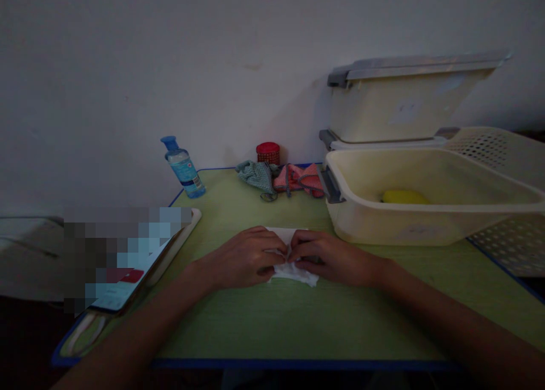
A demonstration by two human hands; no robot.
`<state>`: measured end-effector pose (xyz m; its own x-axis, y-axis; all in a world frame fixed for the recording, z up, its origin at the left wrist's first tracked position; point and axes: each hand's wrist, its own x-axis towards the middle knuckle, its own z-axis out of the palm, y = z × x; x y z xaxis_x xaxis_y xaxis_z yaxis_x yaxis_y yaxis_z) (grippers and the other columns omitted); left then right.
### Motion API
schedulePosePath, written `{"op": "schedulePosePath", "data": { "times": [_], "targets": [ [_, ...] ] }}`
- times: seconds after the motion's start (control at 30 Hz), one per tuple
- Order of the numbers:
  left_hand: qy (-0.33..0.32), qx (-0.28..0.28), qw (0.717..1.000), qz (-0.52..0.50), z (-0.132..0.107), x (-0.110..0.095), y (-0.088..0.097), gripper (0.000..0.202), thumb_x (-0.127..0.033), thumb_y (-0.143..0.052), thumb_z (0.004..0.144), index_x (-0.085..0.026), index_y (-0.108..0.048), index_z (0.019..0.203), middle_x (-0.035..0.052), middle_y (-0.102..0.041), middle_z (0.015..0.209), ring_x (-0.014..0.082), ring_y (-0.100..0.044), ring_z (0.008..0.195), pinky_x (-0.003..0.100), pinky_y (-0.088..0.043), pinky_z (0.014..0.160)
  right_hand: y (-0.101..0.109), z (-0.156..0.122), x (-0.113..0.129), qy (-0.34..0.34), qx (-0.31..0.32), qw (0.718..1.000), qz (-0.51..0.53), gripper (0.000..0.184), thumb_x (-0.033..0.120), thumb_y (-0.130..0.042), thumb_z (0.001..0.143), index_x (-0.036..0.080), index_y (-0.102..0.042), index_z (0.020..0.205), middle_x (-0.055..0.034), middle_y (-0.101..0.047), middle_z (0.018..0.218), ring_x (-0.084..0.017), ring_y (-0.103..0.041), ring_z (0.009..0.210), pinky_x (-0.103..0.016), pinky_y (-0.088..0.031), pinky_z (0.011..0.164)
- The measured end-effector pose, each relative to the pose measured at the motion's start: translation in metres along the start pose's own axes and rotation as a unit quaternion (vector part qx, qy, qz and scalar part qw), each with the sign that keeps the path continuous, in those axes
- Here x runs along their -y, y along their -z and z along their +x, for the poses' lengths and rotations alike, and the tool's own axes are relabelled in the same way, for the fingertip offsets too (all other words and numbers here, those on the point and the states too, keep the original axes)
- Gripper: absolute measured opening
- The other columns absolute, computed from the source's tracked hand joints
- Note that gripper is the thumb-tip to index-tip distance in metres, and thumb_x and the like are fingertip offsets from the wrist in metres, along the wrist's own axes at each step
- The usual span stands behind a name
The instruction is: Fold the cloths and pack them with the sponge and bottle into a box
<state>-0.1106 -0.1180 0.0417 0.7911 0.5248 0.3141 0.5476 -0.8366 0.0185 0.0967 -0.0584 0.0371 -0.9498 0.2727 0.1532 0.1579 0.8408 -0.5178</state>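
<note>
A small white cloth or tissue (293, 272) lies on the green table (298, 322) in front of me. My left hand (244, 258) and my right hand (327, 258) meet over it, fingertips touching at the middle. Both hands have their fingers curled and pinched onto the white cloth, pressing it against the table. Most of the cloth is hidden under my fingers; only its far edge and near corner show.
A cream plastic bin (426, 208) with a yellow object (403, 197) inside stands at right, its lidded twin (404, 103) behind. At the back lie a blue bottle (184, 168), a red-capped jar (268, 151) and crumpled cloths (281, 179). A tray (179, 242) sits at left.
</note>
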Motion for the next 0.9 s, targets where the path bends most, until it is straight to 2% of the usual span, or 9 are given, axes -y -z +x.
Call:
{"op": "schedulePosePath", "data": {
  "times": [0.3, 0.57, 0.67, 0.77, 0.83, 0.9],
  "targets": [
    [-0.047, -0.021, 0.999, 0.014, 0.001, 0.004, -0.002, 0.021, -0.013, -0.044, 0.088, -0.012, -0.065, 0.082, 0.0057, -0.070, 0.088, 0.0158, -0.064, 0.079, 0.030, -0.047, 0.085, 0.002, 0.000, 0.004, 0.014, 0.005, 0.999, -0.038, 0.018, 0.011, -0.050, 0.085, 0.011, -0.067, 0.087, -0.0076, -0.060, 0.089, -0.013, -0.056, 0.082, -0.024, -0.044, 0.073],
    [-0.041, -0.018, 0.998, 0.048, 0.000, 0.007, -0.006, 0.021, -0.009, -0.045, 0.087, -0.012, -0.065, 0.084, 0.0064, -0.070, 0.093, 0.0164, -0.065, 0.084, 0.030, -0.048, 0.087, 0.000, -0.001, 0.001, 0.013, -0.019, 0.999, -0.040, 0.018, 0.011, -0.050, 0.084, 0.012, -0.067, 0.086, -0.0076, -0.060, 0.089, -0.014, -0.056, 0.080, -0.025, -0.045, 0.071],
    [-0.016, 0.017, 1.000, 0.010, -0.001, 0.008, -0.003, 0.018, -0.009, -0.048, 0.084, -0.013, -0.066, 0.087, 0.0072, -0.069, 0.097, 0.0178, -0.064, 0.088, 0.033, -0.047, 0.090, 0.000, -0.001, 0.001, 0.015, -0.020, 0.999, -0.035, 0.017, 0.011, -0.050, 0.084, 0.011, -0.067, 0.085, -0.0081, -0.060, 0.088, -0.014, -0.056, 0.080, -0.025, -0.045, 0.071],
    [0.034, 0.066, 0.995, -0.071, 0.000, 0.006, 0.004, 0.020, -0.006, -0.052, 0.076, -0.014, -0.066, 0.088, 0.0066, -0.068, 0.102, 0.0185, -0.062, 0.095, 0.033, -0.044, 0.093, -0.001, -0.001, 0.000, 0.017, -0.023, 0.999, -0.028, 0.016, 0.011, -0.051, 0.084, 0.012, -0.067, 0.084, -0.0076, -0.061, 0.087, -0.013, -0.057, 0.079, -0.025, -0.045, 0.071],
    [0.061, 0.072, 0.988, -0.122, 0.002, 0.004, 0.006, 0.022, -0.005, -0.052, 0.074, -0.013, -0.067, 0.088, 0.0069, -0.067, 0.102, 0.0180, -0.060, 0.097, 0.031, -0.044, 0.092, -0.001, -0.001, -0.001, 0.014, -0.027, 0.999, -0.021, 0.015, 0.010, -0.051, 0.084, 0.012, -0.066, 0.086, -0.0072, -0.062, 0.087, -0.013, -0.057, 0.079, -0.025, -0.045, 0.072],
    [0.087, 0.054, 0.983, -0.151, 0.003, 0.004, 0.004, 0.018, -0.009, -0.051, 0.079, -0.013, -0.067, 0.083, 0.0077, -0.067, 0.097, 0.0171, -0.061, 0.094, 0.029, -0.045, 0.088, -0.001, 0.000, -0.001, 0.004, -0.032, 0.999, -0.016, 0.015, 0.009, -0.052, 0.083, 0.012, -0.066, 0.087, -0.0071, -0.062, 0.088, -0.013, -0.058, 0.080, -0.025, -0.045, 0.073]
  ]
}}
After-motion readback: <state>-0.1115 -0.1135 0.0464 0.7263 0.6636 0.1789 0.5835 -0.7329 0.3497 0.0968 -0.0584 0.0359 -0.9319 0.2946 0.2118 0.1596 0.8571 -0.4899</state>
